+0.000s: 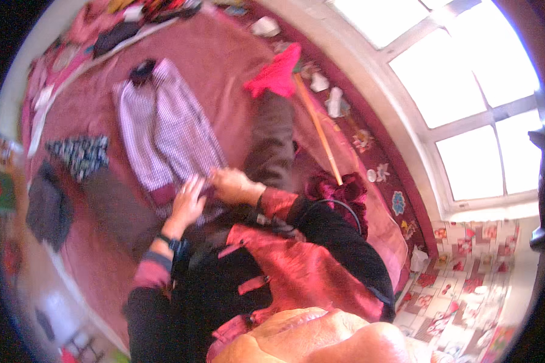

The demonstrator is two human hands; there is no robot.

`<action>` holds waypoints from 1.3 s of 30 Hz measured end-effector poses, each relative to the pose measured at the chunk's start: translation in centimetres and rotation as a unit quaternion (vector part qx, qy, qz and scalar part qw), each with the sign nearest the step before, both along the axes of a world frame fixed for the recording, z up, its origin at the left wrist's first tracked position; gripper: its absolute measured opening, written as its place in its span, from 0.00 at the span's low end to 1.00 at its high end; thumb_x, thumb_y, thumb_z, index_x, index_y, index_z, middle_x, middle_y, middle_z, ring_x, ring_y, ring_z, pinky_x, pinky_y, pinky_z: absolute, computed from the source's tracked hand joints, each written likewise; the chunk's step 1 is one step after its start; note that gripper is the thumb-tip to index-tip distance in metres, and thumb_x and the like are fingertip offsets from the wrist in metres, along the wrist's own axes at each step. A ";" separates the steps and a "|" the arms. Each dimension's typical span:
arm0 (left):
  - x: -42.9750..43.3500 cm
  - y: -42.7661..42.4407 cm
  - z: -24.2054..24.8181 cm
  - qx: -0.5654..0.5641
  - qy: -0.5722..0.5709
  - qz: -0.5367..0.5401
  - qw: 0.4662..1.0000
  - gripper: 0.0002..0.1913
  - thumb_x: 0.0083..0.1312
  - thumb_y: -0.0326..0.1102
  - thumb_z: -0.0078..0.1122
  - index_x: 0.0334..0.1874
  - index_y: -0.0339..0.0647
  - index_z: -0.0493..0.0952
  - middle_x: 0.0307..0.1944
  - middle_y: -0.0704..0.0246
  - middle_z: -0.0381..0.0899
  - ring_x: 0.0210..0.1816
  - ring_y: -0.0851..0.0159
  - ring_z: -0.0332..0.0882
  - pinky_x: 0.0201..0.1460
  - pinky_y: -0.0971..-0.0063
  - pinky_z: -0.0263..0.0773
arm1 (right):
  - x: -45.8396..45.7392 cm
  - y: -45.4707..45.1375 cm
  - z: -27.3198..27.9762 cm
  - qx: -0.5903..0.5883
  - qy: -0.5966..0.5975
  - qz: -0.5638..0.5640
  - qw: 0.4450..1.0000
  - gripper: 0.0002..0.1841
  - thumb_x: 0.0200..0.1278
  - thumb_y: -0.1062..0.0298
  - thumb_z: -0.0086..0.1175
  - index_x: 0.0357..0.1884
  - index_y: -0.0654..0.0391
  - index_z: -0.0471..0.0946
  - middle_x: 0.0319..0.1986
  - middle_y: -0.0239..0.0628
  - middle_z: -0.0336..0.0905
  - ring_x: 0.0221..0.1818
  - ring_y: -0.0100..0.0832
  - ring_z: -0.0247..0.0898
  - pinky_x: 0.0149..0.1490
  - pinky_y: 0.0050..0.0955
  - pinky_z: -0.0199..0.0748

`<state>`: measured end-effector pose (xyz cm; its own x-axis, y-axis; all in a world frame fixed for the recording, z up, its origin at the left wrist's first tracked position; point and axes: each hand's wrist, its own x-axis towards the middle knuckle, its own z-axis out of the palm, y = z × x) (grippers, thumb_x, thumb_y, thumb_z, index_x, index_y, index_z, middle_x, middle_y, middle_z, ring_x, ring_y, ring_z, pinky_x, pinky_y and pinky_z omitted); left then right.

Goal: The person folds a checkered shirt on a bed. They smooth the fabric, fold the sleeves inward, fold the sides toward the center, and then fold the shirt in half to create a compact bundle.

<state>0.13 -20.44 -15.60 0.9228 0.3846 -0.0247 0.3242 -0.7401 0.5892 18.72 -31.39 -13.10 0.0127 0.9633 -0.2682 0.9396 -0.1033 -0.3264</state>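
Note:
A checked purple-and-white shirt [175, 127], folded lengthwise with a dark collar at its far end, lies between my outstretched legs on a reddish bedspread [209, 72]. My left hand [190, 202] rests on its near end, beside a maroon part, fingers pointing away from me. Close to its right, my right hand [231, 183] touches the shirt's near right corner, its fingers bent. Blur hides whether the right fingers pinch the cloth. A dark band is on my left wrist.
A stick [320, 131] lies right of my leg, near a maroon velvety cloth [338, 195]. My foot wears a bright pink sock [277, 75]. Heaped clothes [118, 34] line the far left edge. A window [463, 104] and wall are on the right.

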 end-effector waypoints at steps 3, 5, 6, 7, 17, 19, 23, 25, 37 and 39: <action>-0.5 -0.6 -1.3 -0.001 0.068 -0.061 0.996 0.32 0.63 0.34 0.62 0.71 0.37 0.67 0.76 0.51 0.57 0.78 0.45 0.51 0.79 0.56 0.54 | -0.3 0.2 -0.9 0.043 0.027 0.054 0.997 0.33 0.55 0.57 0.64 0.64 0.53 0.72 0.67 0.47 0.68 0.66 0.50 0.69 0.66 0.45 0.71; -1.4 -1.4 -1.8 -0.027 0.089 -0.068 0.993 0.27 0.64 0.36 0.61 0.66 0.38 0.72 0.74 0.53 0.62 0.76 0.47 0.56 0.76 0.57 0.59 | -1.1 -0.9 -1.5 0.035 -0.025 0.087 0.995 0.32 0.56 0.58 0.64 0.64 0.53 0.73 0.68 0.47 0.67 0.69 0.49 0.65 0.69 0.43 0.68; -1.7 -1.6 -2.1 -0.031 0.116 -0.065 0.991 0.23 0.65 0.37 0.60 0.63 0.38 0.76 0.71 0.54 0.67 0.73 0.49 0.62 0.73 0.57 0.64 | -1.2 -1.3 -1.7 -0.001 -0.082 0.089 0.993 0.30 0.56 0.58 0.64 0.63 0.53 0.75 0.68 0.47 0.67 0.69 0.48 0.64 0.70 0.43 0.67; -1.6 -1.0 -2.2 -0.083 0.082 -0.048 0.992 0.19 0.67 0.39 0.58 0.58 0.39 0.79 0.65 0.56 0.74 0.66 0.51 0.70 0.67 0.58 0.69 | -1.0 -1.4 -1.9 0.053 -0.036 0.080 0.995 0.25 0.57 0.59 0.63 0.58 0.54 0.77 0.65 0.47 0.70 0.67 0.48 0.66 0.68 0.42 0.69; -2.8 2.5 -5.0 -0.257 0.011 0.336 0.906 0.13 0.69 0.37 0.62 0.50 0.37 0.80 0.38 0.63 0.85 0.39 0.67 0.82 0.44 0.70 0.78 | 0.1 -0.1 -4.4 0.124 0.188 -0.272 0.935 0.24 0.61 0.62 0.61 0.58 0.59 0.74 0.51 0.50 0.77 0.52 0.52 0.76 0.57 0.44 0.75; -2.4 2.3 -5.8 -0.284 -0.029 0.321 0.903 0.15 0.69 0.37 0.62 0.52 0.35 0.79 0.38 0.63 0.86 0.40 0.67 0.83 0.44 0.71 0.78 | 0.5 0.5 -4.9 0.012 0.212 -0.335 0.918 0.30 0.61 0.57 0.63 0.63 0.59 0.72 0.52 0.50 0.80 0.55 0.50 0.77 0.60 0.42 0.73; -1.6 2.2 -6.3 -0.333 -0.047 0.324 0.884 0.14 0.69 0.35 0.61 0.52 0.33 0.79 0.37 0.61 0.86 0.38 0.65 0.85 0.42 0.70 0.79 | 1.1 1.2 -5.7 -0.069 0.211 -0.330 0.918 0.34 0.61 0.52 0.63 0.66 0.58 0.70 0.52 0.50 0.82 0.57 0.49 0.78 0.61 0.43 0.73; -1.8 3.0 -6.0 -0.329 -0.081 0.356 0.871 0.11 0.70 0.34 0.59 0.47 0.34 0.80 0.33 0.62 0.85 0.35 0.64 0.84 0.39 0.69 0.78 | 1.3 1.3 -6.1 -0.037 0.213 -0.320 0.922 0.33 0.59 0.49 0.64 0.62 0.59 0.74 0.50 0.51 0.83 0.54 0.50 0.79 0.59 0.44 0.74; -3.0 5.6 -4.7 -0.060 -0.140 0.415 0.897 0.09 0.64 0.35 0.62 0.43 0.41 0.81 0.38 0.60 0.82 0.38 0.56 0.82 0.45 0.64 0.77 | 1.5 1.4 -7.2 -0.004 0.248 -0.370 0.895 0.19 0.59 0.54 0.65 0.45 0.59 0.82 0.41 0.48 0.86 0.46 0.46 0.82 0.52 0.42 0.77; -1.4 4.7 -5.1 -0.153 -0.105 0.384 0.905 0.13 0.65 0.38 0.62 0.49 0.41 0.80 0.41 0.59 0.83 0.42 0.56 0.84 0.47 0.63 0.78 | 1.6 1.3 -7.3 0.033 0.283 -0.350 0.892 0.18 0.59 0.56 0.65 0.44 0.59 0.82 0.40 0.47 0.86 0.44 0.45 0.82 0.52 0.41 0.77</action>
